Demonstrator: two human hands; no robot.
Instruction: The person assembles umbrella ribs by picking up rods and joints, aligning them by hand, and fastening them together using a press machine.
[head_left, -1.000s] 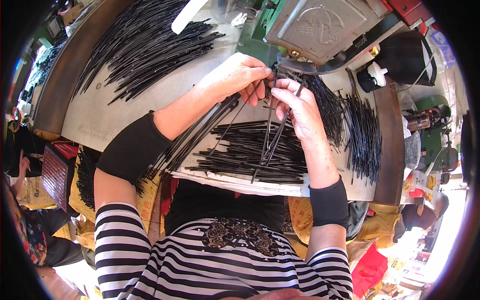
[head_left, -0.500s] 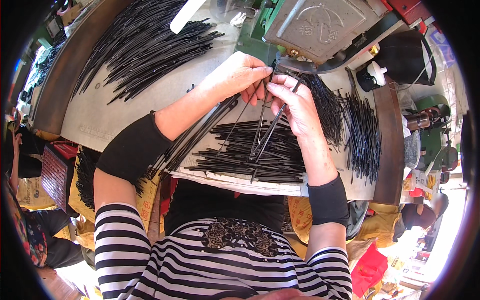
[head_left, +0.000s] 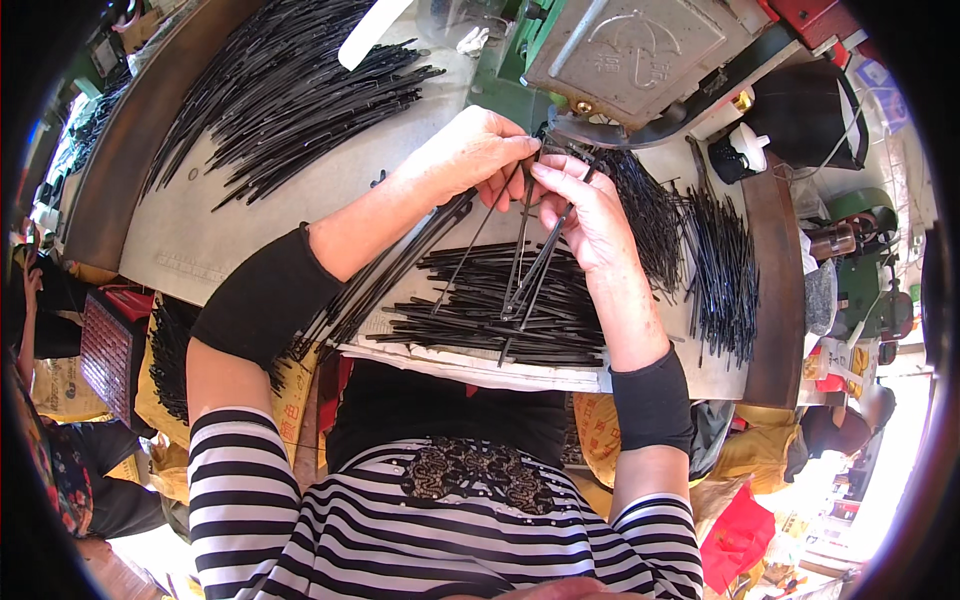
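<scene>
Left hand (head_left: 488,155): thumb and forefinger pinched together at the upper end of a set of slim black metal rods (head_left: 549,250), other fingers curled beneath. Right hand (head_left: 588,210): thumb and fingers pinching the same set just beside the left, one rod slanting down across the palm. The exact part between the fingertips is too small to make out.

The held set hangs from the hands in a narrow wedge, its upper end just in front of a green and grey metal machine (head_left: 630,65). Its lower ends lie over a dense pile of loose black rods (head_left: 470,325); contact with the pile cannot be confirmed.

Change noted: over the last second the lower ends have swung slightly left, while both hands have kept their place near the machine. Judged from this, the part is being adjusted finely at its top end, not carried elsewhere.

Further out, a large fanned heap of black rods (head_left: 310,115) covers the upper left of the pale tabletop (head_left: 230,235), and an upright bundle of black rods (head_left: 722,280) lies at the right, near the tabletop's brown curved rim (head_left: 775,300). Black fabric sleeves (head_left: 268,295) cover both forearms near the elbows.
</scene>
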